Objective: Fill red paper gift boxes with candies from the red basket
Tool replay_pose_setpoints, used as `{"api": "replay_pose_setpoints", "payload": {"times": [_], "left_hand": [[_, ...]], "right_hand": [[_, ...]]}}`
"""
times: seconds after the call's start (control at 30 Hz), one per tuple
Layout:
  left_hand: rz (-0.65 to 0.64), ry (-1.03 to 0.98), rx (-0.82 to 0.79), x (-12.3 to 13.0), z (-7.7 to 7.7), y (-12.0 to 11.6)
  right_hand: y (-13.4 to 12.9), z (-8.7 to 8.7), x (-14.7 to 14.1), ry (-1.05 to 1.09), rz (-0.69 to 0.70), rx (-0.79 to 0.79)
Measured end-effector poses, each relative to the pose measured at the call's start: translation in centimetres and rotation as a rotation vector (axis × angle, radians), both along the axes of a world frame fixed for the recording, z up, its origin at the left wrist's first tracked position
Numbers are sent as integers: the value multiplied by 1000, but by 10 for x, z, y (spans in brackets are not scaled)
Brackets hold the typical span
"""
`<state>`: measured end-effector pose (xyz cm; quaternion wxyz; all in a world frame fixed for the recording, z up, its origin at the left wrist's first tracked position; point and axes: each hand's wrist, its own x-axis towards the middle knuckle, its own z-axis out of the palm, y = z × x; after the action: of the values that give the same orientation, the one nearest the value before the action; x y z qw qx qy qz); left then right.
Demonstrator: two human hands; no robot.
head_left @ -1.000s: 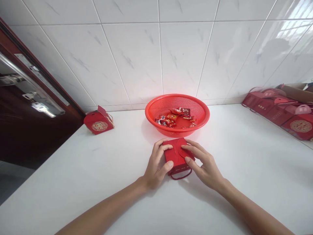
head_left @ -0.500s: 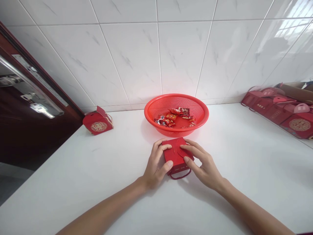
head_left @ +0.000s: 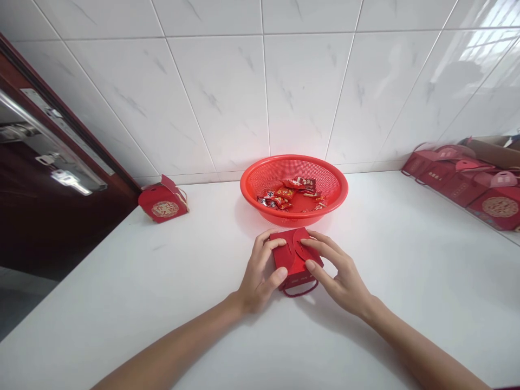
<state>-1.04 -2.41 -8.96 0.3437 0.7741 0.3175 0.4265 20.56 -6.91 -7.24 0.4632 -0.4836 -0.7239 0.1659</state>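
There it sat, the small red box (head_left: 296,261), on the white table (head_left: 182,281), just in front of the red basket (head_left: 292,218), and both hands were on it! The left hand (head_left: 260,277) had the left side, partly closed, thumb at the near edge, index fingertip pressed to the top. Over on the other side, the right hand (head_left: 340,272) matched it: fingers half curled, index fingertip on the lid, thumb by the near edge, the box held between the two. Up top, two curved flaps (head_left: 305,251) faced each other, slits showing; whether they were hooked together, I couldn't tell. A dark red cord (head_left: 300,294) looped out at the near side.

Behind, wrapped sweets (head_left: 284,195) lay in the basket, mostly toward its left and back. Off to the left, near the dark door (head_left: 36,216) with keys (head_left: 70,180) in its lock, stood a second box (head_left: 164,203) with a round gold design. And far right, a row of red boxes (head_left: 459,181) lined up along the tiled wall (head_left: 223,97)!
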Motion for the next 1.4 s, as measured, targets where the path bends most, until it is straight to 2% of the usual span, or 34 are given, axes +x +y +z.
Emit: {"api": "replay_pose_setpoints", "payload": {"times": [1.4], "left_hand": [[-26, -20, 0, -1, 0, 0]], "right_hand": [[1, -5, 2, -10, -15, 16]]}}
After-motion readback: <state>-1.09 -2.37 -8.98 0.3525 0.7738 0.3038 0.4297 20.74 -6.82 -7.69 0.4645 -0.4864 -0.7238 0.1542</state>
